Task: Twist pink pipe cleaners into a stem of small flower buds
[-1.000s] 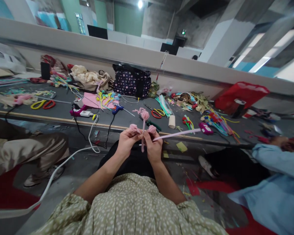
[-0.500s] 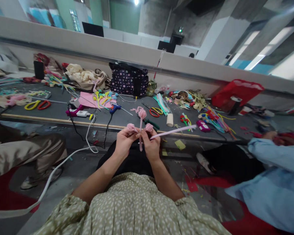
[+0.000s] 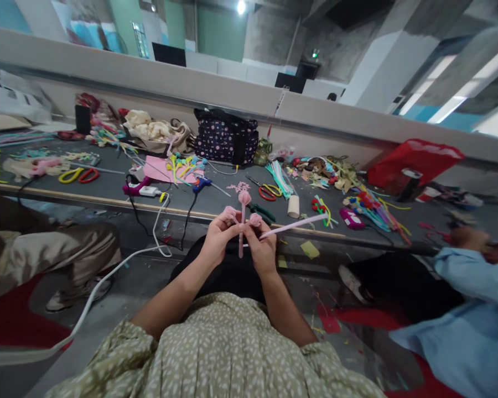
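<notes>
In front of the table edge, my left hand [image 3: 218,235] and my right hand [image 3: 262,246] pinch together on a pink pipe-cleaner flower [image 3: 244,197]. Its straight stem runs down between my thumbs. Two smaller pink curled heads branch out, one [image 3: 229,212] by my left fingers, the other [image 3: 255,220] by my right. A long pale pink pipe cleaner [image 3: 294,225] sticks out to the right from my right hand. Just beyond my hands, dark green-handled pliers [image 3: 260,211] lie on the table, partly hidden. How the stems join is covered by my fingertips.
On the dark table [image 3: 216,205] lie red-and-yellow scissors [image 3: 269,190], a blue glue gun [image 3: 201,185], a cork-coloured cylinder [image 3: 293,206] and a patterned bag [image 3: 226,138]. A white cable [image 3: 108,276] hangs at left. People sit on both sides; a blue sleeve [image 3: 473,271] shows at right.
The view has shifted slightly, so the scene sits a little further right. Both hands keep their hold on the pink flower; the long pipe cleaner at right has tilted slightly.
</notes>
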{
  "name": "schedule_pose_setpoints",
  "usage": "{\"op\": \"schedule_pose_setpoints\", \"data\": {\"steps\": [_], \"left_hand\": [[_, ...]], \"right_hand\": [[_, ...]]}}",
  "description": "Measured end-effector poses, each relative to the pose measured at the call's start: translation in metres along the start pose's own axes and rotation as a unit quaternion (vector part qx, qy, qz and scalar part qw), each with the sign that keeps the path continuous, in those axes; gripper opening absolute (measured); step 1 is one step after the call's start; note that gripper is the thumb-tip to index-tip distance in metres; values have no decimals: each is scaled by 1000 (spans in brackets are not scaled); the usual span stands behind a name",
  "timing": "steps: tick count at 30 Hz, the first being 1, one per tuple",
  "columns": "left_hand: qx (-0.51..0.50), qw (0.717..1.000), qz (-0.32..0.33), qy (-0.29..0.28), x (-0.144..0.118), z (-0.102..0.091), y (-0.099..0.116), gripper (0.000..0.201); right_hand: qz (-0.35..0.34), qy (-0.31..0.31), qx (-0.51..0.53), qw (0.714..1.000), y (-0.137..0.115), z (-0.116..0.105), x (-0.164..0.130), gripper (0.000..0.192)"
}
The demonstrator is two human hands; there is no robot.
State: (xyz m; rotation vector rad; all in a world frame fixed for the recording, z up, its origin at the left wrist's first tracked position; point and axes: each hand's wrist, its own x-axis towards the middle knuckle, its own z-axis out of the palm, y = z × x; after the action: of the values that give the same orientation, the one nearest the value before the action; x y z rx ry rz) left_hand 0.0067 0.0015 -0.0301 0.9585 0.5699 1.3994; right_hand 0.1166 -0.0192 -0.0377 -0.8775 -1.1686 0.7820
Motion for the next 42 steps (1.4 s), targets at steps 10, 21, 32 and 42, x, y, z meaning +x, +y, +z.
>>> {"op": "schedule_pose_setpoints", "data": {"steps": [10,21,32,42], "left_hand": [[-72,995,-43,62,13,6,-6,35],[-123,989,-47,71,15,-9,0,32],[-94,991,-37,89,11,-11,4,39],[-64,996,-6,63,9,-15,1,35]], "right_hand": [[27,-60,-19,998,11,0,-4,16],[-19,-130,-318,939,4,-44,-12,23],[-36,-68,-672,737,-5,-65,-5,32],[-30,-66,-726,684,-3,-68,4,34]]}}
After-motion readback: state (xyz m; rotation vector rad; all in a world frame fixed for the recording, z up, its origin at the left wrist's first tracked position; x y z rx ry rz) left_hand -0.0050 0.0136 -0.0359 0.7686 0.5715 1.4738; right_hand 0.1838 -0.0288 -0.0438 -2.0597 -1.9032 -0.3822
